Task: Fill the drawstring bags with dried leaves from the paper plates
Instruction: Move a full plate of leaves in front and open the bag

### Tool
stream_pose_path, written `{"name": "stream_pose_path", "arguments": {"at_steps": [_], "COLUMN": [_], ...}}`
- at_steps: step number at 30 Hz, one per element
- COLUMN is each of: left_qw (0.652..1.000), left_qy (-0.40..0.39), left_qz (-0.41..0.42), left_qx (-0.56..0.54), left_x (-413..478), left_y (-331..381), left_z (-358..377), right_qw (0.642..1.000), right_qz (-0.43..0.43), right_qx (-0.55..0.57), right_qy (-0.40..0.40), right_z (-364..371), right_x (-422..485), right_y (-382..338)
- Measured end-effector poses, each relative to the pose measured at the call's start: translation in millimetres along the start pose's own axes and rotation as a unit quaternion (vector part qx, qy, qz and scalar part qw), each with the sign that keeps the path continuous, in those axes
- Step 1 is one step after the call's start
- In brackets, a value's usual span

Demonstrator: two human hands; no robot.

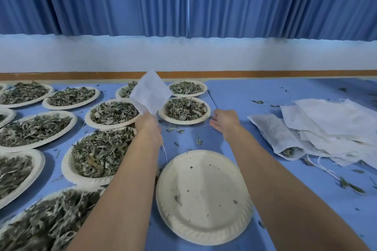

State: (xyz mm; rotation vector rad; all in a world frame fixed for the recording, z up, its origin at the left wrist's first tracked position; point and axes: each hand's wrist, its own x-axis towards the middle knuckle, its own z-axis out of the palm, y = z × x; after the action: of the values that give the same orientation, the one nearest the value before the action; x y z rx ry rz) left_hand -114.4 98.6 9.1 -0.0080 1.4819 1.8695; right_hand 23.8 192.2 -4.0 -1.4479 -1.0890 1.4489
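Paper plates heaped with dried leaves are spread over the left half of the blue table; a white drawstring bag is held up above the farther plates, one corner gripped by the curled fingers of the left hand, and its string is seen hanging below the wrist; a nearly bare plate, dotted with leaf crumbs, is placed nearest, between the forearms; the right hand is stretched out with fingers released, just beside a filled plate; a loose pile of bags is laid at the right, leaves showing through one.
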Motion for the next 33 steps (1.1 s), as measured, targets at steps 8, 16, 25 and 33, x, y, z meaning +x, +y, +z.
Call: {"name": "stream_pose_path", "arguments": {"at_steps": [8, 16, 25, 33], "left_qw": [0.993, 0.993, 0.981, 0.950], "left_qy": [-0.063, -0.044, -0.024, 0.024], "left_qz": [-0.003, 0.011, 0.140, 0.215], "left_qx": [-0.100, -0.112, 0.131, 0.226], "left_x": [10, -31, -109, -134], "left_y": [-4, 8, -21, -42], "left_z": [5, -8, -58, -88], "right_qw": [0.999, 0.992, 0.994, 0.973], "right_qz": [0.017, 0.015, -0.002, -0.132], "right_qx": [0.042, 0.103, 0.071, -0.189], "right_qy": [-0.023, -0.064, -0.079, -0.012], "right_z": [10, -22, -84, -92], "right_x": [18, -20, -110, -137], "right_y": [-1, -6, 12, 40]}}
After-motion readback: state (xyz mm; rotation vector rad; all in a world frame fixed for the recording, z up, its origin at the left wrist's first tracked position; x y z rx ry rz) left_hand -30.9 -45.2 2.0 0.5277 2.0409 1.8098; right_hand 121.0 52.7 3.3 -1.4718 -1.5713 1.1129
